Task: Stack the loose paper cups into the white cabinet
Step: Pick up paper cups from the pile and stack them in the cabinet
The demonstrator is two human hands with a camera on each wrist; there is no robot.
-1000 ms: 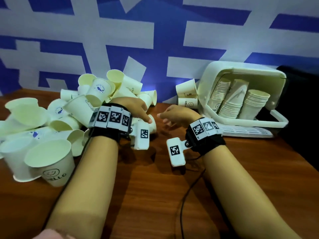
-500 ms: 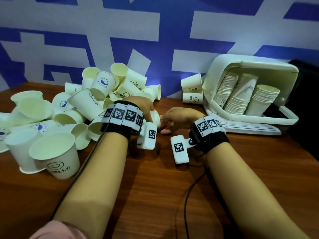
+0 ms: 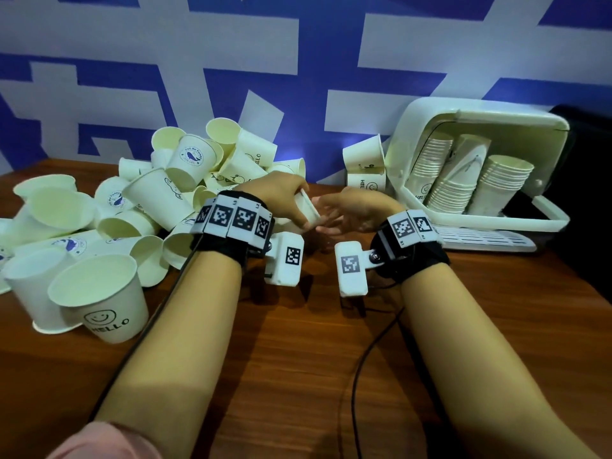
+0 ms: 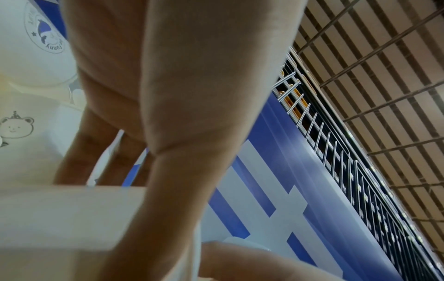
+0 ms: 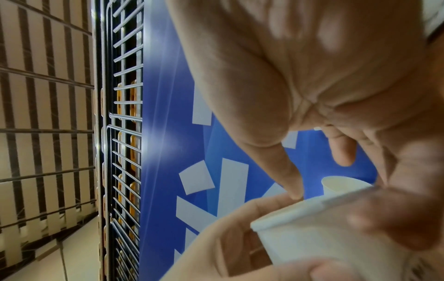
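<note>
- Broadly, a brown wooden surface carries everything; behind it stands a blue and white patterned wall.
- Heap of loose paper cups spreads from 9 to 11 o'clock of the hands, some upright, many lying on their sides. Prints visible: a smiley with "HELLO", a blue whale badge, a bear.
- White cabinet sits at 2 o'clock, lying with its opening toward the viewer; three nested stacks of cups lean inside it. A slatted white panel lies flat in front of the cabinet.
- Two more cups stand one on the other at 12 to 1 o'clock, just beside the cabinet's left wall.
- Left hand: grip curled round a single paper cup, held on its side above the surface, base pointing toward 3 o'clock.
- Right hand: just beside that cup at 3 o'clock, fingers loosely spread; in the right wrist view the thumb tip meets the cup's base rim, no closed hold seen.
- Both wrists wear black bands with white marker tags.
- Black cable runs across the surface toward 6 o'clock.
</note>
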